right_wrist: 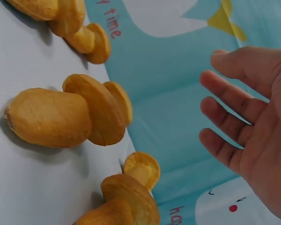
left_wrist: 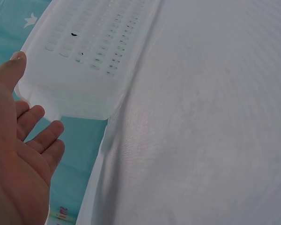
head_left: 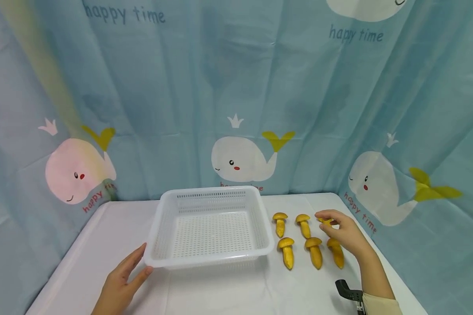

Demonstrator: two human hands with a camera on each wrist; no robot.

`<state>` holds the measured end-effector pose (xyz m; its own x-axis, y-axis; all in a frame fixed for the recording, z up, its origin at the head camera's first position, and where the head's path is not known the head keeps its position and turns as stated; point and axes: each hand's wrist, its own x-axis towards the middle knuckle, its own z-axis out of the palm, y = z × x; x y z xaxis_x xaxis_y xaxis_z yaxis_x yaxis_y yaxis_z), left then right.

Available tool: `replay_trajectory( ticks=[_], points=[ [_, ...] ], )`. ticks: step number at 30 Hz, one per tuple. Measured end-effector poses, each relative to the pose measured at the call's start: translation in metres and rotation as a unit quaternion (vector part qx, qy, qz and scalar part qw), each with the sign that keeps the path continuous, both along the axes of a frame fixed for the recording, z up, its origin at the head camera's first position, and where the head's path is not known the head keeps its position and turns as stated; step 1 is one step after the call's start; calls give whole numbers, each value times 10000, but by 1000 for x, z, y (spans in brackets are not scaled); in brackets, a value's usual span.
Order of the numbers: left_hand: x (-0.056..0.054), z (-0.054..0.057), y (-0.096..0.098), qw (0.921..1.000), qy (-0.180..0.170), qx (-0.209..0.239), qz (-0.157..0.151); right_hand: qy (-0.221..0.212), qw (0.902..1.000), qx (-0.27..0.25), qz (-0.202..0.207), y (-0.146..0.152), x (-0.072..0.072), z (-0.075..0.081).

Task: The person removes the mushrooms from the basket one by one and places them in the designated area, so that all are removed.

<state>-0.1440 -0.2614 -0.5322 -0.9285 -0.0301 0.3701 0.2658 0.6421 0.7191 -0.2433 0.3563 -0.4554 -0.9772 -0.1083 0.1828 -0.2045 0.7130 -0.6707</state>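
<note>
A white slotted plastic basket (head_left: 213, 259) stands left of centre on the table. My left hand (head_left: 120, 280) is at its front left corner, fingers and thumb loosely spread, fingertips right at the rim. In the left wrist view the thumb overlaps the edge of the basket (left_wrist: 70, 93). To the basket's right lie yellow mushrooms in two rows of three. My right hand (head_left: 347, 232) hovers over the back right mushroom (head_left: 325, 221), partly hiding it. The right wrist view shows the fingers slightly bent and apart from the mushrooms (right_wrist: 51, 117), with nothing between them.
A white cloth covers the table (head_left: 205, 293). Blue curtains (head_left: 173, 109) with whale prints hang close along the back and both sides. A black wrist mount (head_left: 348, 292) sticks out beside the right sleeve (head_left: 380, 305).
</note>
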Motion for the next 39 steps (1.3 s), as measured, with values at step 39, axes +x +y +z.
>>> replay_trajectory(
  ticks=[39],
  points=[
    [4,16,-9,9998,-90,170,11,1095,9913,627,-380,10,39,-13]
  ],
)
